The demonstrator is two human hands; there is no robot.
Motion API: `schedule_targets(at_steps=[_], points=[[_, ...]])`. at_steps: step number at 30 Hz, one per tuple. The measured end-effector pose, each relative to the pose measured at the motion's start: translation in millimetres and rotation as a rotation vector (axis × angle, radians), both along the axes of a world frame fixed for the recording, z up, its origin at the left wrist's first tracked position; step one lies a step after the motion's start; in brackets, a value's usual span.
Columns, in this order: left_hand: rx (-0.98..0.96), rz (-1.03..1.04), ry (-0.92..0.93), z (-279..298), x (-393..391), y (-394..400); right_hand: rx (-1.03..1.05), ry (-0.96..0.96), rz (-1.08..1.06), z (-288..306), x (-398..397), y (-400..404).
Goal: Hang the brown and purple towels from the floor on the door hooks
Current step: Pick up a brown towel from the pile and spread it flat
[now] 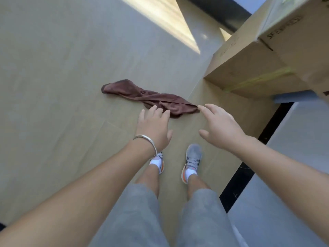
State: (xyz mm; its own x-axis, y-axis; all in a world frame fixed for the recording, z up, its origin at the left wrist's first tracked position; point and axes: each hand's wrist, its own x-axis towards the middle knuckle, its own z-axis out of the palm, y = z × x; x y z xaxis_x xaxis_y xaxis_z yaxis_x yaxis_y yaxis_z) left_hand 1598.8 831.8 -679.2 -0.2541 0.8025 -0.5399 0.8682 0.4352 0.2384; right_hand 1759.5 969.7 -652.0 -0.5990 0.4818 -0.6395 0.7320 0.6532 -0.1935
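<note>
The brown towel [151,98] lies twisted and bunched on the floor [53,86], just ahead of the person's feet and near the cardboard boxes [249,68]. It looks soft, light and limp, so a pinch on its near bunched end should lift it easily. The left hand [154,125] and right hand [219,125] reach over it, fingers spread and holding nothing; no purple towel is in view.

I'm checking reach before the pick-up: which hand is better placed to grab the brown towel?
Left, probably. The left hand has open fingers over the bunched near end of the brown towel. The right hand only reaches its tip.
</note>
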Motion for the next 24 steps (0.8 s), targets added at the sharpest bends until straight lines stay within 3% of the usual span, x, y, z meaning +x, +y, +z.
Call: schedule_targets(at_steps=[4, 10, 17, 24], points=[[0.117, 0.07, -0.151, -103.2, 13.5, 0.8, -0.023, -0.036, 0.168, -106.6, 8.1, 32.3], [-0.018, 0.115, -0.173, -257.6, 51.0, 17.2, -0.059, -0.143, 0.434, -261.1, 19.2, 75.9], [-0.061, 0.024, -0.127, -403.9, 78.3, 43.1, -0.229, -0.218, 0.343, -410.4, 34.6, 98.0], [-0.005, 0.061, -0.063, -497.8, 80.6, 50.1, -0.116, -0.156, 0.45, -505.8, 48.3, 114.5]])
